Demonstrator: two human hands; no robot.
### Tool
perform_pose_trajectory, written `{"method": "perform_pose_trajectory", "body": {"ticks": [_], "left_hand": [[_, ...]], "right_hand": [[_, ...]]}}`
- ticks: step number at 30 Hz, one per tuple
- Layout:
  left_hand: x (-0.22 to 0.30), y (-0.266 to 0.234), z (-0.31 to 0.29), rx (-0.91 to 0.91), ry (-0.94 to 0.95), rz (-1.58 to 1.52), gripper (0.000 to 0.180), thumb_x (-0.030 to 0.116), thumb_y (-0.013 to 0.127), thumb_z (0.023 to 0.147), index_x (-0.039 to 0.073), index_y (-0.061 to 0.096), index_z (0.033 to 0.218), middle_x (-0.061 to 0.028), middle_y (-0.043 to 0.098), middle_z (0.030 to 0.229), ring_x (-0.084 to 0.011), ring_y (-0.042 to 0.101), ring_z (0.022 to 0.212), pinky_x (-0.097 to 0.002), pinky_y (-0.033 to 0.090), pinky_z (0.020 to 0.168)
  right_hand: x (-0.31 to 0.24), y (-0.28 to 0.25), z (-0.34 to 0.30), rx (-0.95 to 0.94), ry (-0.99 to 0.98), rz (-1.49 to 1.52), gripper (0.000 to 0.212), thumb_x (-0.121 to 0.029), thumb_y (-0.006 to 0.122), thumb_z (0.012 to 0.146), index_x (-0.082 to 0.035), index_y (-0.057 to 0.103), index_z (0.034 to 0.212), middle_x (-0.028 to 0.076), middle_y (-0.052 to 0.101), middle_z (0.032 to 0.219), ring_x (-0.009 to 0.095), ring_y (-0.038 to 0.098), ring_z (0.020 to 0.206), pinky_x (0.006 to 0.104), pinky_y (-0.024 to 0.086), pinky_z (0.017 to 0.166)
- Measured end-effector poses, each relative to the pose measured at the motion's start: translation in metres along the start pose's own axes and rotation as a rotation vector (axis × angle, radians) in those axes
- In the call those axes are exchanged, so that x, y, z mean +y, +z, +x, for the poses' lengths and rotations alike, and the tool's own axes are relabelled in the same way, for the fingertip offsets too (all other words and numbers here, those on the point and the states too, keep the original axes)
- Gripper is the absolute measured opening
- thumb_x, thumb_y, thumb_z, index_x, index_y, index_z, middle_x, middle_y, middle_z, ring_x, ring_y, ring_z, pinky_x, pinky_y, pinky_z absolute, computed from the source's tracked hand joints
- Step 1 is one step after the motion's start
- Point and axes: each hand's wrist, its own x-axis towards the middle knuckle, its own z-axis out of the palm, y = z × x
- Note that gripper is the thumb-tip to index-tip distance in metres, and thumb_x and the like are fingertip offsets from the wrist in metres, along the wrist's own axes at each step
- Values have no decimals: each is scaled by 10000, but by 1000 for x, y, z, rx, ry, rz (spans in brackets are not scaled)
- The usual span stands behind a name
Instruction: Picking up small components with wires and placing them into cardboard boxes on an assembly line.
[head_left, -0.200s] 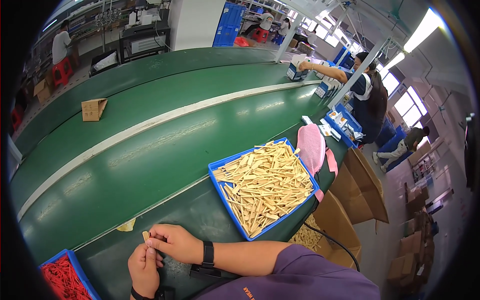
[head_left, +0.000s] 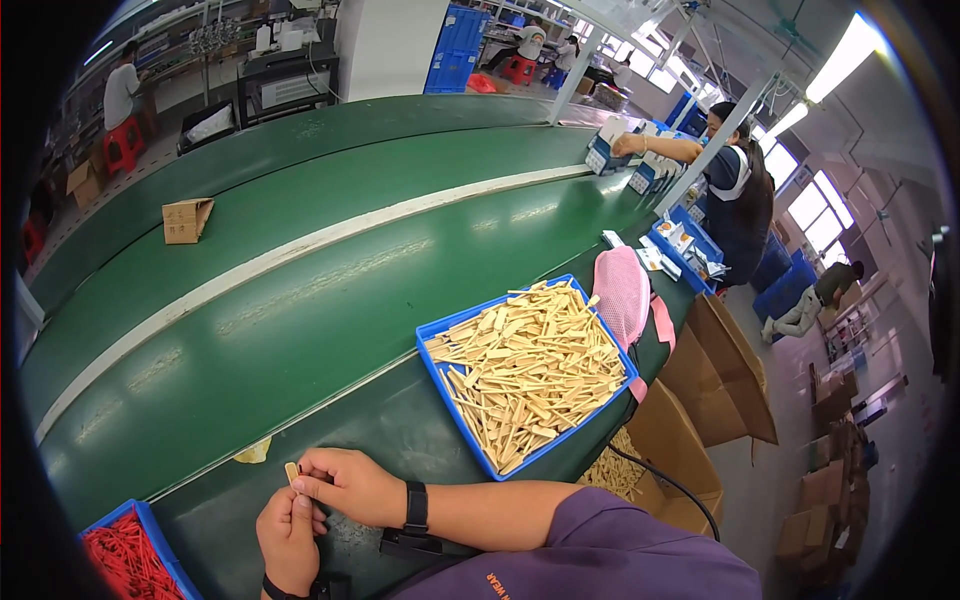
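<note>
Holding steady down here, the right hand [head_left: 345, 488] and left hand [head_left: 288, 540] are together, fingertips meeting, a small pale wooden piece [head_left: 291, 471] pinched upright and poking out above them; just how much the left fingers grip is hidden. Barely a twitch since the frame before, so the handwork looks to be at the same point. Just left, a blue bin [head_left: 160, 548] holds red sticks [head_left: 128, 556], untouched. A yellowish scrap [head_left: 253, 452] lies beyond the knuckles. Over to the right, the blue tray [head_left: 572, 427] is heaped with similar wooden pieces [head_left: 530, 370], its pile showing no change, with a pink mesh bag [head_left: 622, 290] against its far side. Out on the green belt [head_left: 330, 290], a brown carton [head_left: 184, 222] sits where it was. And there's the movement: up the line, a co-worker's hand [head_left: 628, 145] has shifted a blue-and-white box [head_left: 602, 157] rightward, and well beyond, a stooping person [head_left: 803, 312] has bent lower. None of that reaches the wooden piece.
</note>
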Motion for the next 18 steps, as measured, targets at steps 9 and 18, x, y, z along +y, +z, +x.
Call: {"method": "perform_pose_trajectory", "body": {"ticks": [9,18], "left_hand": [[-1,-1,2,-11,-9,13,217,158,476,1038,11,616,958,-5,582,723,-63,516,581,-198,418,540],[-3,0,1,-9,9,23,223,164,476,1039,13,612,946,-4,581,722,-63,514,583,-200,416,541]], "right_hand": [[3,1,2,19,-40,-21,175,-184,620,980,-9,609,970,43,641,818,100,569,734,272,488,674],[-1,-1,-2,22,-23,-69,181,-190,625,978,-11,605,959,41,636,805,103,566,721,274,487,664]]}}
